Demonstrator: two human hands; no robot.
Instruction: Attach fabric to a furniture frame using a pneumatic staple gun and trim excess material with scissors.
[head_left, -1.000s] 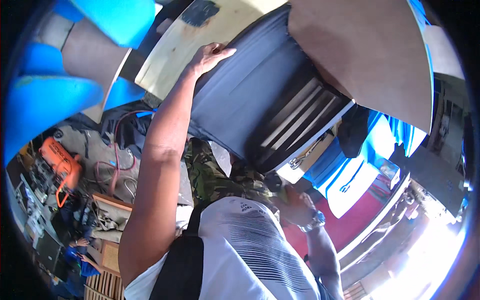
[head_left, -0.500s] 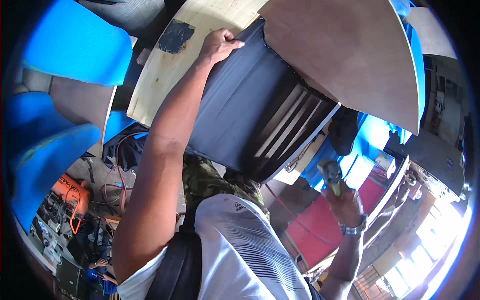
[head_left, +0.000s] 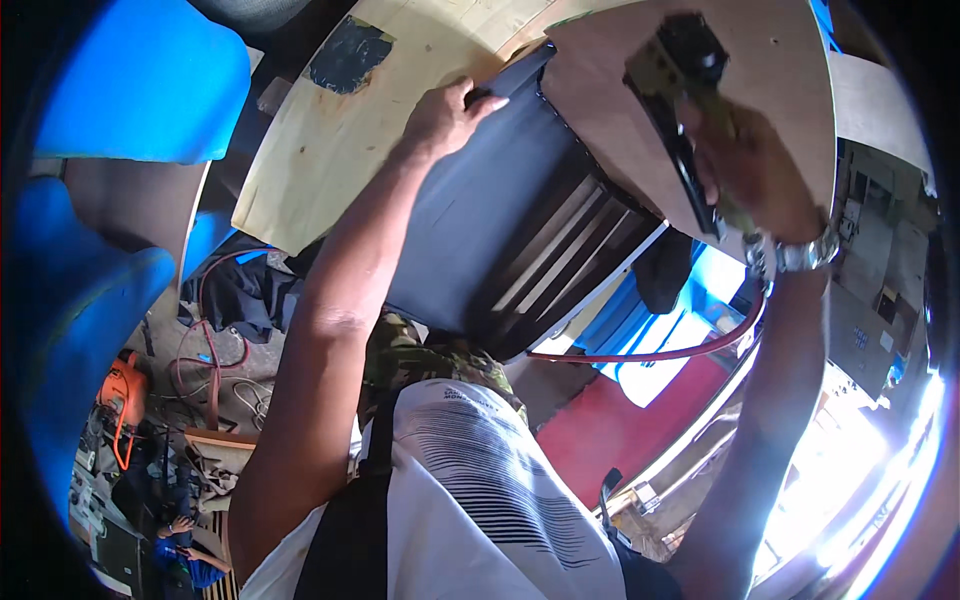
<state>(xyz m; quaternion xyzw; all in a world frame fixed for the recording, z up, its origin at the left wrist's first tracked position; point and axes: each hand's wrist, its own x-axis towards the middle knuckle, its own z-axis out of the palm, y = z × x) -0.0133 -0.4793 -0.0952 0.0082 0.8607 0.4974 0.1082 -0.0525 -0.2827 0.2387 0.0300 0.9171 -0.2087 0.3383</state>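
My left hand [head_left: 445, 120] pinches the upper edge of a black fabric sheet [head_left: 470, 210], its fingers closed around the cloth. The fabric is stretched over a frame, and slatted openings show at its right end. To the right, my right hand [head_left: 755, 170] is wrapped round the handle of a pneumatic staple gun [head_left: 680, 75], somewhat blurred. The staple gun is held in front of a curved brown board [head_left: 600, 90], apart from the black fabric. A red air hose [head_left: 670, 354] hangs below the right wrist.
A pale plywood panel [head_left: 300, 170] with a dark patch lies behind my left hand. Blue padded pieces [head_left: 140, 90] stand at the left. Cables and an orange tool [head_left: 122, 390] lie on the floor at lower left, near another person's blue sleeve [head_left: 205, 572].
My right hand has swung up from the lower right with the staple gun, now level with the brown board. My left hand keeps hold of the fabric edge, and the view has shifted slightly.
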